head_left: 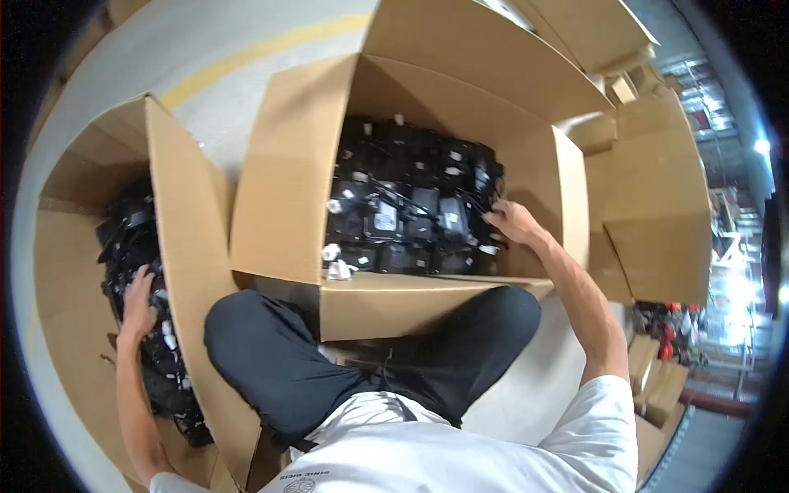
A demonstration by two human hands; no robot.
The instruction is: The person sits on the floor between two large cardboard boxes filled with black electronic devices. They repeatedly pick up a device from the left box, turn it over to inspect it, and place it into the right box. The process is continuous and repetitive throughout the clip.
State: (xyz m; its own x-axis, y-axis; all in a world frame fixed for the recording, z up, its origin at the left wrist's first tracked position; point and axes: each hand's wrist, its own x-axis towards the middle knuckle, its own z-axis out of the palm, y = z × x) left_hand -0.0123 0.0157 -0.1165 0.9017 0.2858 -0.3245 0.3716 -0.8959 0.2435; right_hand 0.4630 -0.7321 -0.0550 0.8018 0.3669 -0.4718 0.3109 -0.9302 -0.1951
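Sitting with bent knees, a person in a white shirt [493, 460] and dark pants [255, 349] is close to two big boxes. The left box [185, 214] and the front box [288, 177] are brown card, with their tops open. Under them is a pale grey floor [215, 103], and past the boxes it has a yellow line [271, 48]. More boxes [657, 205] are at the right. Farther off are red things [667, 333] and bright lights [762, 146].

Dark letters and a round mark are on the shirt. White labels [385, 218] are on some black parts, too small to read.

The left hand [140, 302] is down in the left box, on a long heap [164, 361] of black parts. Its fingers are a bit bent; I cannot tell if it grips one. The right hand [514, 222] is at the right end of the black parts [423, 201] in the front box. Its fingers are curled by the end part; I cannot tell if they hold it.
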